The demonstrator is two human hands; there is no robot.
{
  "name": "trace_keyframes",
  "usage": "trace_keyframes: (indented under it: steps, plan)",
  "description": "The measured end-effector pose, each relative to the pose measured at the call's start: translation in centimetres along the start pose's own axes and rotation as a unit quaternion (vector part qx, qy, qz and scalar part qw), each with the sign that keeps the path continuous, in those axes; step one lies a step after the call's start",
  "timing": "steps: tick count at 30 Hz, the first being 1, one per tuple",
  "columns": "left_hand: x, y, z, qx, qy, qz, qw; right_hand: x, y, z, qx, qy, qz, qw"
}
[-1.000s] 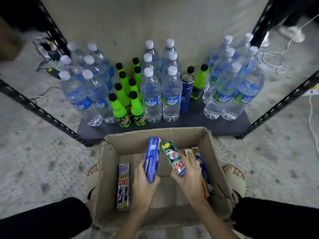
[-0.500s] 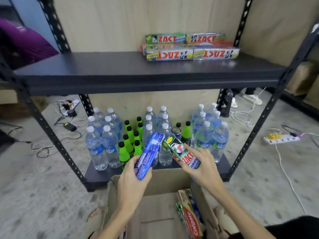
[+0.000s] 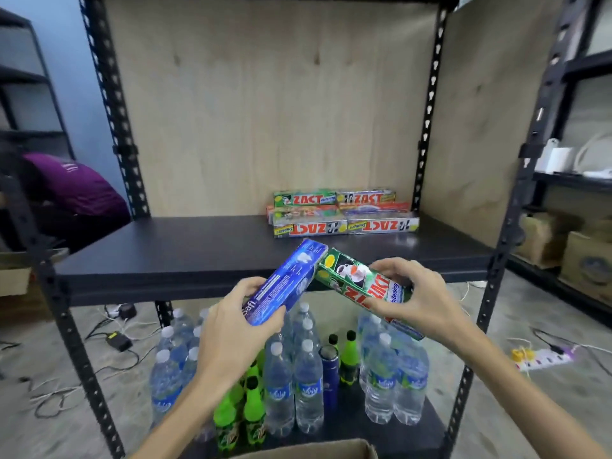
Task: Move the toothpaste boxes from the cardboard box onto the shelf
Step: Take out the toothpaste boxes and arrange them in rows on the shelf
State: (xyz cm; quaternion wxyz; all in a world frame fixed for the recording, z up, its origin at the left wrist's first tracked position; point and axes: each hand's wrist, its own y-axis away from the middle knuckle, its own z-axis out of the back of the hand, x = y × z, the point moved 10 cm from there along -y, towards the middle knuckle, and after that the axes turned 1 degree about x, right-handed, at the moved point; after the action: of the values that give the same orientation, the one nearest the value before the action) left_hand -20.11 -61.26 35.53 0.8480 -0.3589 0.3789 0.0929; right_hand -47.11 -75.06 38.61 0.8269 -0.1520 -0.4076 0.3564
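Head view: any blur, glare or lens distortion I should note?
Head view: wide-angle bending bows the shelf uprights outward; soft glare lies on the shelf board near the stacked toothpaste boxes; the blue box and green Zact box are slightly soft, print still readable.

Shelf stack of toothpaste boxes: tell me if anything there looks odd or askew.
The front two ZACT boxes on the shelf lie with their print upside down, while the back row reads upright. Otherwise the stack sits squarely. The blue box and green ZACT box are held tilted, not yet shelved.
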Motion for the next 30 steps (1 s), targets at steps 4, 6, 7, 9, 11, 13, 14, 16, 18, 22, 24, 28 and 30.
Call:
trace_keyframes:
  steps: [4,6,7,9,11,13,14,16,18,22,24,28,30]
  plan:
    - [-1.8,-4.7,0.2,0.031,0.0,-0.019,0.999,-1.2,-3.4,2.3,0.019,0.008,-0.003,1.0]
    - [-2.1,-8.0,-0.3,0.055,-0.011,-0.029,0.998,-1.9,-5.5,3.3,0.018,0.011,-0.006,1.0]
    - [-2.3,-9.8,-0.6,0.065,-0.023,-0.037,0.997,-2.2,-6.6,3.5,0.024,0.032,-0.003,0.999]
    - [-2.1,-13.7,-1.6,0.081,-0.056,-0.048,0.994,-3.2,-9.4,3.8,0.034,0.102,0.008,0.994]
    - [-1.7,-17.8,-3.1,0.105,-0.086,-0.058,0.989,-4.7,-12.7,3.9,0.038,0.152,0.025,0.987]
    - [-0.8,-22.0,-5.0,0.132,-0.113,-0.069,0.982,-7.0,-16.1,3.9,0.039,0.176,0.024,0.983]
    - [-0.3,-24.0,-5.9,0.144,-0.119,-0.072,0.98,-8.3,-17.8,3.9,0.041,0.188,0.018,0.981]
    - [0.9,-27.7,-7.9,0.172,-0.118,-0.075,0.975,-10.5,-21.1,3.8,0.036,0.207,0.016,0.977]
    - [1.9,-31.0,-10.0,0.188,-0.11,-0.078,0.973,-12.5,-24.1,3.4,0.035,0.222,0.017,0.974]
    - [3.9,-35.9,-13.8,0.195,-0.166,-0.096,0.962,-16.6,-29.0,1.7,0.046,0.221,0.006,0.974]
    - [5.6,-37.1,-14.9,0.191,-0.197,-0.1,0.956,-18.1,-30.6,0.6,0.042,0.205,0.004,0.978]
    - [7.2,-37.5,-14.5,0.142,-0.217,-0.115,0.959,-19.5,-31.9,-0.8,0.015,0.198,0.004,0.98]
    - [6.5,-37.5,-14.5,0.114,-0.23,-0.131,0.958,-19.3,-32.0,-0.3,-0.009,0.232,0.009,0.973]
